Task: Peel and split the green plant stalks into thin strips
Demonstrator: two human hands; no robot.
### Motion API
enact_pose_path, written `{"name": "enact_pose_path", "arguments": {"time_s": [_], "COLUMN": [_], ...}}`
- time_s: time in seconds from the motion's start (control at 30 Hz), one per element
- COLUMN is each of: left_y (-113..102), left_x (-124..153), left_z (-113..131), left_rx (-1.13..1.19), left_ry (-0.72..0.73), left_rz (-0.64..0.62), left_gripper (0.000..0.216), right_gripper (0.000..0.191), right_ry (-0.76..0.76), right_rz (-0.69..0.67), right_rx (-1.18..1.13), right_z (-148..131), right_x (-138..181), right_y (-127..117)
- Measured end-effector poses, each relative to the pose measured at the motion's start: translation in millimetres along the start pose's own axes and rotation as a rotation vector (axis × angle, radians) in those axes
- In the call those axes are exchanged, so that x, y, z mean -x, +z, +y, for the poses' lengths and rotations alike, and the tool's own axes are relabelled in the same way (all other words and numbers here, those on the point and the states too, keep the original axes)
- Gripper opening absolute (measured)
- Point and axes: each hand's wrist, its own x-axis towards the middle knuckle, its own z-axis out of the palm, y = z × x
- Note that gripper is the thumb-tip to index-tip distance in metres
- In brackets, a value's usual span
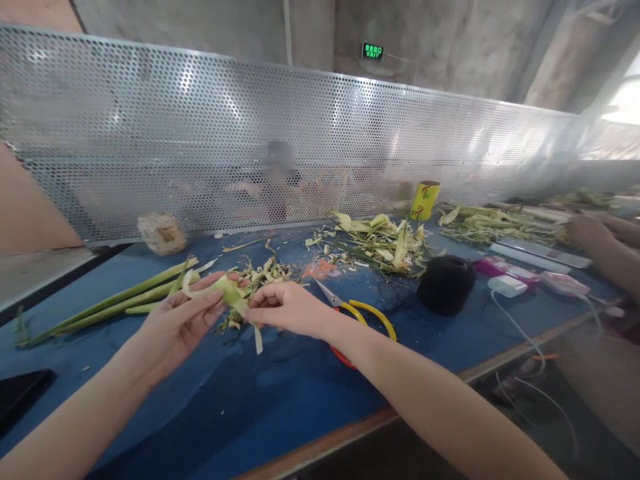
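Between my two hands is a pale green strip of plant leaf or husk (pixel 231 293), with a loose end hanging below. My left hand (pixel 187 307) grips its left part between thumb and fingers. On its right edge, the thumb and fingertips of my right hand (pixel 285 307) are pinched. Behind and under the hands lies a heap of shredded plant scraps (pixel 270 270). Long green stalks (pixel 125 300) lie to the left. Scissors with yellow and red handles (pixel 370 313) rest partly behind my right forearm.
A black spool of thread (pixel 447 285) stands right of the scissors. Farther back are a husk pile (pixel 385 243) and a yellow can (pixel 425 200). A perforated metal screen (pixel 210 140) borders the blue table (pixel 280 413). Another person's hands (pixel 600 233) are at right, near white cables (pixel 520 327).
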Motion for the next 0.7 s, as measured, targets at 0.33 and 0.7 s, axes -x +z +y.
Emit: {"name": "enact_pose_path", "arguments": {"time_s": [0.33, 0.7], "left_y": [0.3, 7.2], "left_x": [0.8, 5.0], "left_z": [-6.7, -9.0], "left_rx": [-0.107, -0.086], "left_ry": [0.002, 0.047], "left_rz": [-0.118, -0.054], "left_gripper": [0.041, 0.058], "right_gripper": [0.013, 0.016], "right_ry": [-0.007, -0.046], "right_rz": [0.033, 0.020], "right_rx": [0.018, 0.074], "right_z": [-2.4, 5.9], "right_x": [0.7, -3.5], "right_y": [3.4, 8.5]}}
